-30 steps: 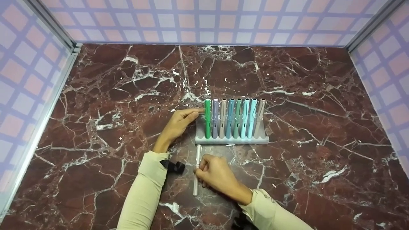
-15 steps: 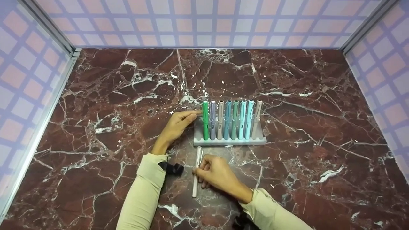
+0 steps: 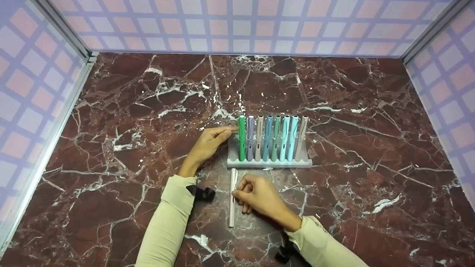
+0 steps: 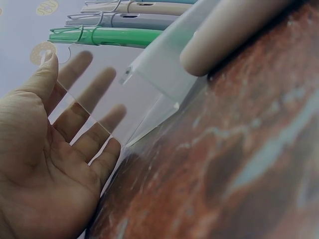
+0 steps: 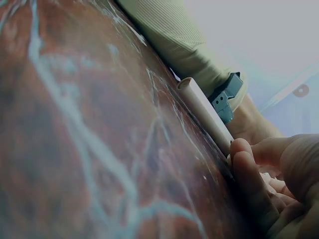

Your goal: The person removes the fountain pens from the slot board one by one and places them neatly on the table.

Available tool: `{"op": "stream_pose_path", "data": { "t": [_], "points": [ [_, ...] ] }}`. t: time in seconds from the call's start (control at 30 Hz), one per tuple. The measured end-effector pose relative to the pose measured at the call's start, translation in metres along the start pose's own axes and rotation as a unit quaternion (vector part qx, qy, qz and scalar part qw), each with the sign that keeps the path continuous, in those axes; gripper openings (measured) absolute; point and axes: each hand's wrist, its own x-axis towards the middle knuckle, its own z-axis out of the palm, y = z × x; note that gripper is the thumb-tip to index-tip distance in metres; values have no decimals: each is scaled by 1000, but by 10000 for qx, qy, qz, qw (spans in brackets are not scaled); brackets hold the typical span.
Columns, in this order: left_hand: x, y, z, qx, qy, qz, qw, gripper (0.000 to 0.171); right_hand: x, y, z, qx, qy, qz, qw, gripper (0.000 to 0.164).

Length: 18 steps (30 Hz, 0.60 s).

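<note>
A clear pen stand (image 3: 269,163) holds a row of several upright capped pens, with a green pen (image 3: 242,139) at its left end. My left hand (image 3: 210,145) is at the stand's left side. In the left wrist view its straight fingers (image 4: 94,89) lie behind the clear panel, and the thumb stands beside the panel's edge. A pale pinkish pen (image 3: 232,215) lies lengthwise on the table before the stand's left front corner. My right hand (image 3: 261,194) pinches its middle with thumb and index finger from the right; the contact is partly hidden.
The table (image 3: 356,222) has a dark red marble pattern with white veins. Checked panels (image 3: 245,27) stand at the back and both sides, joined by metal rails (image 3: 63,33). Each wrist carries a black camera (image 3: 203,193).
My right hand and the pale pen have shifted slightly right, and the pen has rolled so its clip shows on the right side. The left hand stays at the stand.
</note>
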Motion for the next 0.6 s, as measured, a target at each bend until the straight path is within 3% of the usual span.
{"op": "stream_pose_path", "data": {
  "t": [0.6],
  "points": [
    [-1,0,1,-121,-35,42,9999,29,2,1,3,-340,5,-229,9992,13]
  ]
}}
